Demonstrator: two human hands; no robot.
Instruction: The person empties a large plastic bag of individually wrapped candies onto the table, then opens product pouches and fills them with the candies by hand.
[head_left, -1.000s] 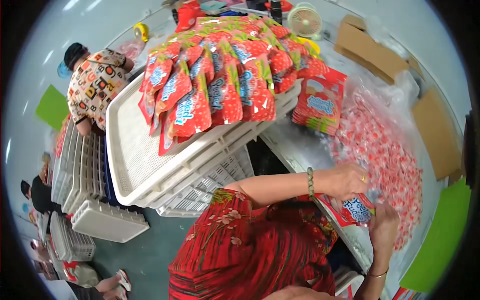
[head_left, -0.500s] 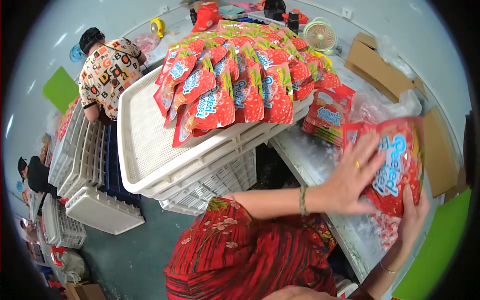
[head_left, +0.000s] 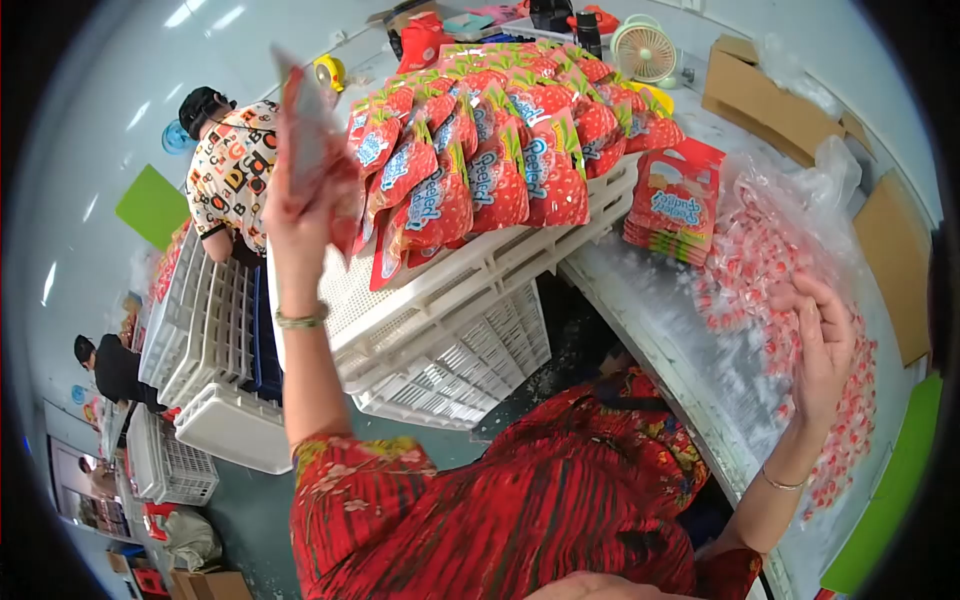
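Observation:
My left hand, a beaded bracelet at its wrist, is closed round a red pouch that is blurred by motion. It hangs above the left part of a white perforated tray. Filled strawberry-print pouches lie overlapping on that tray. Over the table at the right, my right hand has its fingers apart and bent, with nothing held. Beneath and around it spread small red-and-white wrapped pieces. A stack of flat pouches lies between the tray and these pieces.
More white crates are stacked under the tray. Further crates stand at the left, near a person in a letter-print shirt. A fan and open cardboard are at the back; the table edge runs diagonally.
The pouch has moved from over the table at the right to over the tray's left side, in my left hand. My right hand has let go of it and is over the wrapped pieces.

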